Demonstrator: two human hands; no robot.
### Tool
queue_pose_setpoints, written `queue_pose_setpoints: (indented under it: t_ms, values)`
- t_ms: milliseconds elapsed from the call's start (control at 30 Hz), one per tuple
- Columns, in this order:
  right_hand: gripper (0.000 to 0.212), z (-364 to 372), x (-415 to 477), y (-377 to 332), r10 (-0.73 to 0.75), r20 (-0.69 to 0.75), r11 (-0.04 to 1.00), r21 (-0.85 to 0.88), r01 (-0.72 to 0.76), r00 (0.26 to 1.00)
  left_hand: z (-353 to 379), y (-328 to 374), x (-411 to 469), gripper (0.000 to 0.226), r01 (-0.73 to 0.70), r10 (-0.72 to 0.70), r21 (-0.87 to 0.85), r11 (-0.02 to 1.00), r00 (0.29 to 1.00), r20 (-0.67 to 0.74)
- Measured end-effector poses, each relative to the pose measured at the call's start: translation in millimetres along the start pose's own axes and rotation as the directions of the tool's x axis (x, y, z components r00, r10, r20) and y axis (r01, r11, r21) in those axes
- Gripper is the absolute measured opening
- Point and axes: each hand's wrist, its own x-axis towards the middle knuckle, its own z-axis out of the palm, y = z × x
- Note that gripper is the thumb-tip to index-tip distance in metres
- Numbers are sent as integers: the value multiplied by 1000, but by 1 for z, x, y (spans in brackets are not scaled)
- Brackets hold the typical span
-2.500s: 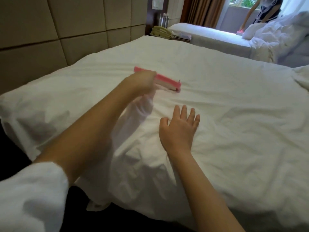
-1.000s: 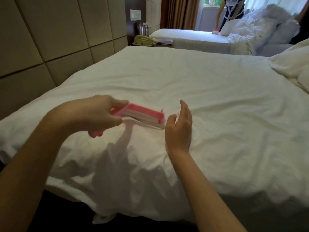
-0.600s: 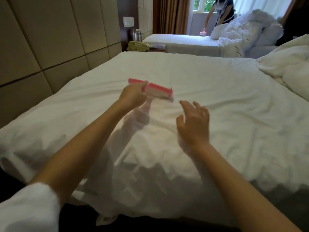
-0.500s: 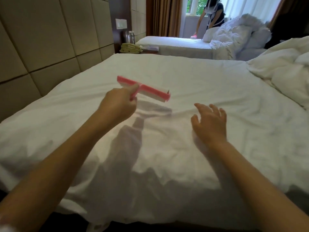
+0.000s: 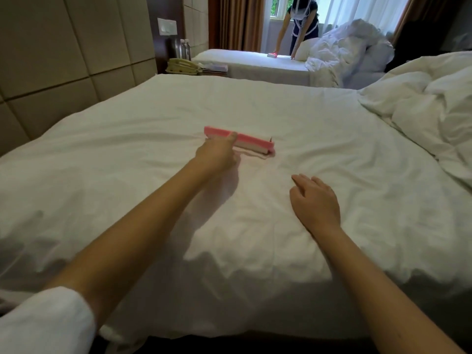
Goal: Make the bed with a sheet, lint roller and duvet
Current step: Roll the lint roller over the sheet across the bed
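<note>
Left hand (image 5: 217,153) reaches out across the bed and grips the pink lint roller (image 5: 245,141), fingers curled round it, thumb on the pink cover, handle hidden under the hand. Roller lies crosswise near the bed's middle, white roll down on the white sheet (image 5: 153,118). Right hand (image 5: 315,200) is palm down, closer to the bed's near edge and right of the roller, fingers (image 5: 301,178) loosely spread, holding nothing; can't tell if it touches the sheet. Sheet is wrinkled and hangs over the bed's near edge. Duvet (image 5: 421,106) bunched in a heap on the bed's right side. Padded wall panel (image 5: 63,47) along the bed's left side. Past the bed's far edge: phone (image 5: 182,66), bottles (image 5: 184,48), then a 2nd bed (image 5: 250,63) with another person (image 5: 302,19) bent over it
</note>
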Motion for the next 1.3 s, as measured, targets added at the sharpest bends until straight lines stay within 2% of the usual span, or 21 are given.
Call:
queue_pose_setpoints:
  t_ms: [100,200,333,467,567,667,767,900,1000,1133,1300]
  values:
    - [44,0,0,1,7,7,1000,11,-7,1000,-2,9,-24,59,30,-30,14,999,1000,3]
    - [44,1,-1,3,2,3,1000,24,-2,1000,-14,-1,-90,58,23,-22,87,996,1000,-12]
    - [43,3,0,4,-8,-28,999,31,9,1000,-39,-12,-152,58,-6,-5,164,986,998,63]
    - [43,3,1,4,-5,-30,999,33,6,1000,-27,-9,-104,58,-24,24,171,985,1000,3]
    - [43,2,2,4,-15,-30,999,43,16,999,-7,-8,-33,58,-32,32,38,999,999,-2]
    - [41,0,-1,4,-25,-42,998,56,27,999,1,5,4,62,-7,10,-60,998,999,47]
    - [42,0,-2,3,-22,-30,1000,8,22,999,-3,18,-16,63,9,-8,-10,1000,999,31]
    - [49,4,5,7,11,142,977,-212,20,990,-9,16,-111,67,47,-51,97,994,998,41]
    - [51,5,7,7,31,183,975,-223,11,983,-13,3,-159,73,-4,-11,193,981,997,75]
    - [51,5,7,7,30,180,974,-228,12,983,-16,0,-112,67,-25,16,162,987,998,60]
    - [54,4,7,8,100,149,968,-245,-61,984,7,19,-19,58,13,-10,-48,999,998,63]
